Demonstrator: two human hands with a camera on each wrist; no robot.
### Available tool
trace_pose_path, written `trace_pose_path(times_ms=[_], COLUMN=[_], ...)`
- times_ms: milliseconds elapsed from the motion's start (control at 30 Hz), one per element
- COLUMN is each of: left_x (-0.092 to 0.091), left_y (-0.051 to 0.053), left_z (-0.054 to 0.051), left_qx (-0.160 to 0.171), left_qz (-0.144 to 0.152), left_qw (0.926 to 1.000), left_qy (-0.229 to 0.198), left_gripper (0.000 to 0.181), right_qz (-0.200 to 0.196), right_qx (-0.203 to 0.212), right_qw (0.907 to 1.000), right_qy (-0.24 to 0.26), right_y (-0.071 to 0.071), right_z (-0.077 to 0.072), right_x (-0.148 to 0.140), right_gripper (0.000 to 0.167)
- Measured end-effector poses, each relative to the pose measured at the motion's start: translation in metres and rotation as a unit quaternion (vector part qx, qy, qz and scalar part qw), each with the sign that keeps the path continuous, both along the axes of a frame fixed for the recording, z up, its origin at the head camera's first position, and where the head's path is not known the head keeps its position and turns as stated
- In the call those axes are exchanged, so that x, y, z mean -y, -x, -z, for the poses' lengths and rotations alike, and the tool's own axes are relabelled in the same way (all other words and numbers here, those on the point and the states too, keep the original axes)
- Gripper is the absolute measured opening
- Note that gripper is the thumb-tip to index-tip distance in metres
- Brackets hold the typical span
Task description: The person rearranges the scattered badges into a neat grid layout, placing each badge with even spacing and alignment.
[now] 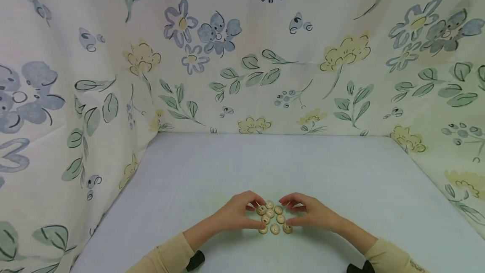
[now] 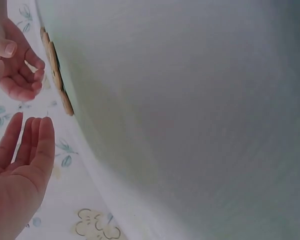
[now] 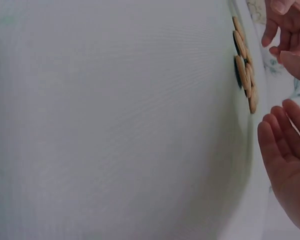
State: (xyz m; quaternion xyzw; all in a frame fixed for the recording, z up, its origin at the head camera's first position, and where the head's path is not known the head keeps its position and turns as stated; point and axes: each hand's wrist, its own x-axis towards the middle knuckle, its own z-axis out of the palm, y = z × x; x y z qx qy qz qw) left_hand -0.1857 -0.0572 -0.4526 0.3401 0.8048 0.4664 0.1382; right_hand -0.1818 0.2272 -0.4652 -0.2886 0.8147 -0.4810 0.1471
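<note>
Currently, in the head view, I have the left hand (image 1: 238, 214) and the right hand (image 1: 316, 213) flanking a close cluster of round wooden discs (image 1: 275, 228) on the white desk (image 1: 265, 167). Both hands are relaxed, fingers and thumbs apart; I see nothing pinched. My guess is that the discs are being gathered or arranged, and the next move would call for a light touch at the cluster's edge, so neighbours don't slide. The left fingertips partly cover discs on that side, and I can't tell whether they touch. The marks on the faces are too small for me to read.

In the left wrist view, I get the discs edge-on, overlapping too much to count; the left hand shows loose fingers, and the far hand runs off the frame.

In the right wrist view, I find the same thin stack-like line near the right border, with the right hand's fingers extended below it and both hands cropped.
</note>
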Motion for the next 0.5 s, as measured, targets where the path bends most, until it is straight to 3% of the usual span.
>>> trace_pose_path(times_ms=[200, 500], left_x=[-0.0011, -0.0045], left_y=[-0.0020, -0.0081], left_z=[0.0019, 0.0007], left_qx=[-0.007, -0.045], left_qz=[0.011, 0.041], left_qw=[0.9998, 0.9967], left_qy=[0.017, 0.053], left_gripper=[0.036, 0.023], right_qz=[-0.016, -0.047], right_qx=[-0.031, -0.080], right_qw=[0.9994, 0.9957], right_qy=[0.003, 0.005], right_y=[-0.0042, -0.0078], right_z=[0.0031, 0.0085], right_x=[0.0001, -0.0008], right_gripper=[0.046, 0.035])
